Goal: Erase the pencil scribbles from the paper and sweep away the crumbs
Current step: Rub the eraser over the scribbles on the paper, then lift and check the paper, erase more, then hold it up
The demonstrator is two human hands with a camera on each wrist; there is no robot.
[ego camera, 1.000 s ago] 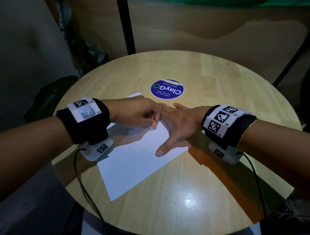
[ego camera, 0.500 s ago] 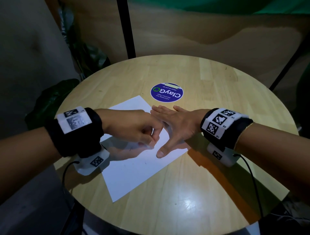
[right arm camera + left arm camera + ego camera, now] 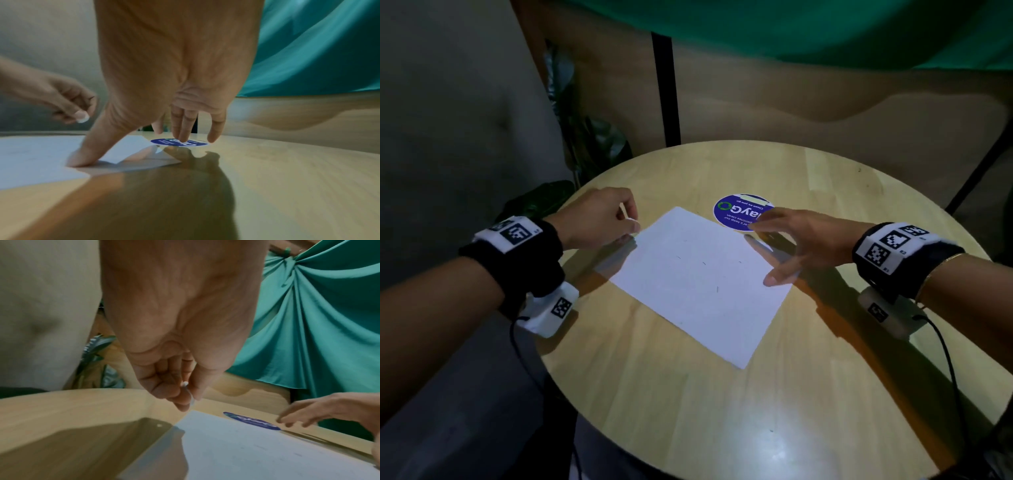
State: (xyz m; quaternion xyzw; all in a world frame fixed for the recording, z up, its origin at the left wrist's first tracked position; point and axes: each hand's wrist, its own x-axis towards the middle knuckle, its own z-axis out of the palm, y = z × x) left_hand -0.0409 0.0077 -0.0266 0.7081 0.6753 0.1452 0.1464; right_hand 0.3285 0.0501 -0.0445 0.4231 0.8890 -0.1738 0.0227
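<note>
White paper sheet (image 3: pixel 698 281) flat on the round wooden table (image 3: pixel 722 411), turned at an angle, long axis running from far left to near right. Left hand (image 3: pixel 599 219) hovering just off the sheet's left corner, fingers curled, pinching a small white eraser (image 3: pixel 185 383) between thumb and fingertips; possibly only a sliver of eraser, too small and blurred to be sure. Right hand (image 3: pixel 801 240) spread wide and holding nothing, thumb (image 3: pixel 82 155) pressed on the sheet's right edge, fingertips (image 3: pixel 182 138) down beyond the paper at the blue round sticker (image 3: pixel 736 212). Only a few faint short pencil marks (image 3: pixel 703 263) on the sheet's middle, lying right and nearer from the eraser, between the two hands. Left hand closest to them and already carrying the tool. Probably a last touch-up before sweeping; crumbs not discernible. Nothing between eraser and marks. Green cloth (image 3: pixel 825 31) and dark plant leaves (image 3: pixel 592 144) well beyond the table.
</note>
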